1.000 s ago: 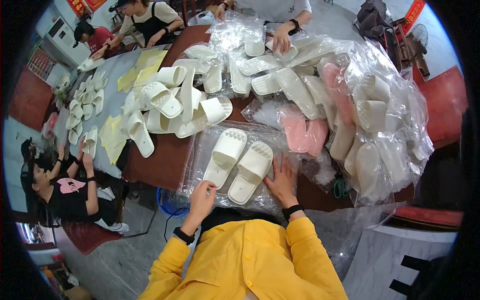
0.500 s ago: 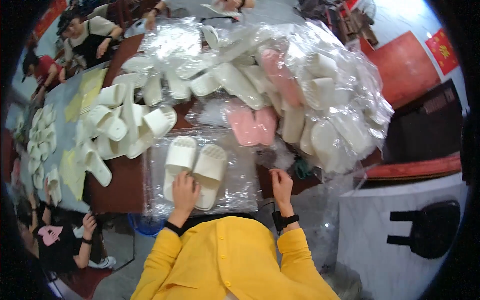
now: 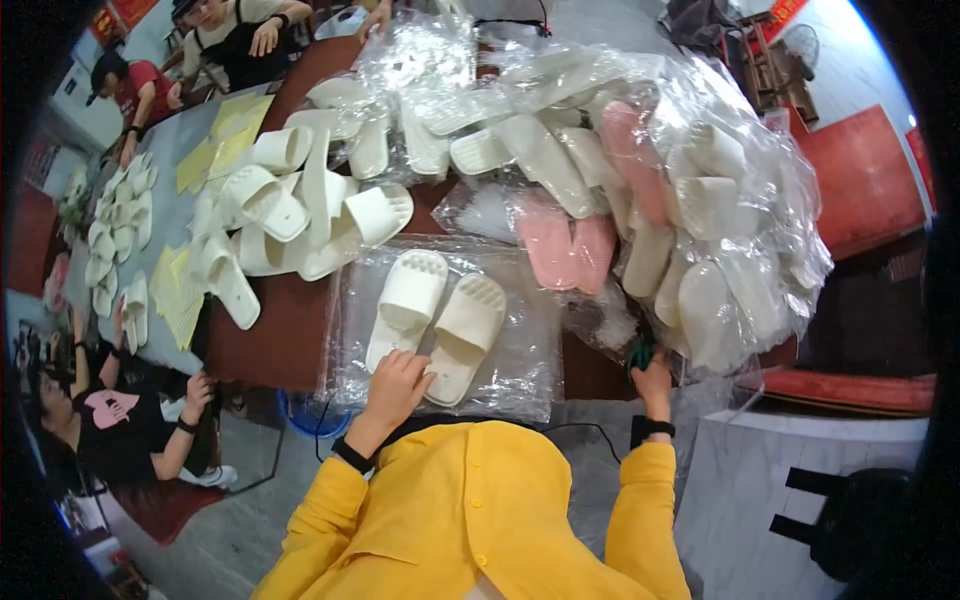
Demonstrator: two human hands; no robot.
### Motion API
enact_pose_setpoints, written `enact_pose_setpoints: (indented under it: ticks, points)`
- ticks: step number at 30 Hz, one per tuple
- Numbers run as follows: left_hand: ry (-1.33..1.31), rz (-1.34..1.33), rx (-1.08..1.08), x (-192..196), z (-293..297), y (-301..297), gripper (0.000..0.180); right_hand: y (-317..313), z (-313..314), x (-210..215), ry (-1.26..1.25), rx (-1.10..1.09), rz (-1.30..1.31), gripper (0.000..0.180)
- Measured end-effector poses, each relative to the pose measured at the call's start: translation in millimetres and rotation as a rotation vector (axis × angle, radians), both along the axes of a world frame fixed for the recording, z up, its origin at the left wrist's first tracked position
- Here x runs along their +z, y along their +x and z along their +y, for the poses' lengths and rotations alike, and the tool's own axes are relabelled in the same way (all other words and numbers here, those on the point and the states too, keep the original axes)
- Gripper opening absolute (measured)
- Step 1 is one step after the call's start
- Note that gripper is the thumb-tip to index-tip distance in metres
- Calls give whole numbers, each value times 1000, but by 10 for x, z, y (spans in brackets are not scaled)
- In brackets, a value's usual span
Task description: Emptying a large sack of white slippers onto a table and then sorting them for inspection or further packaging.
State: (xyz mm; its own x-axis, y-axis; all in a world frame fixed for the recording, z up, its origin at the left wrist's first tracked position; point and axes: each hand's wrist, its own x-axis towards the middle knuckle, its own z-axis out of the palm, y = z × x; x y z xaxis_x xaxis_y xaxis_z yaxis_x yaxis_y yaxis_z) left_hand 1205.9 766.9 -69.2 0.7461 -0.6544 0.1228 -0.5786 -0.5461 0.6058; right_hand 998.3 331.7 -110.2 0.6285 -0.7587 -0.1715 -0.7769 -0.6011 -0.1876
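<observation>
A pair of white slide slippers (image 3: pixel 468 322) lies side by side, straps away from me, on a clear plastic bag (image 3: pixel 535 300) at the table's near edge. My left hand (image 3: pixel 398 385) rests on their heel ends, fingers apart and touching the soles. To the right, my right hand (image 3: pixel 652 388) has its fingers closed at the looped dark green handles of what look like scissors (image 3: pixel 640 352). Their blades are hidden. Just beyond the bag, a pink pair of slippers (image 3: pixel 567 250) lies in clear plastic.
A large heap of bagged slippers (image 3: pixel 715 290) covers the right of the table. Loose white slippers (image 3: pixel 268 200) pile up on the left, near yellow sheets (image 3: pixel 178 297). A co-worker in black (image 3: pixel 125 430) is at the left; others are at the far left. A blue basket (image 3: pixel 315 415) stands below.
My right hand has moved right and reached the green handles. My left hand stays on the slippers. The whole view has shifted, so the table sits further right.
</observation>
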Motion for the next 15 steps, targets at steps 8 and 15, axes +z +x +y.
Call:
enact_pose_setpoints:
  ticks: [8,15]
  points:
    - [-130,26,30,64,18,43,6,-616,623,825,1067,-147,-303,55]
    - [-144,82,20,96,51,59,9,444,1473,1069,1328,396,-53,62]
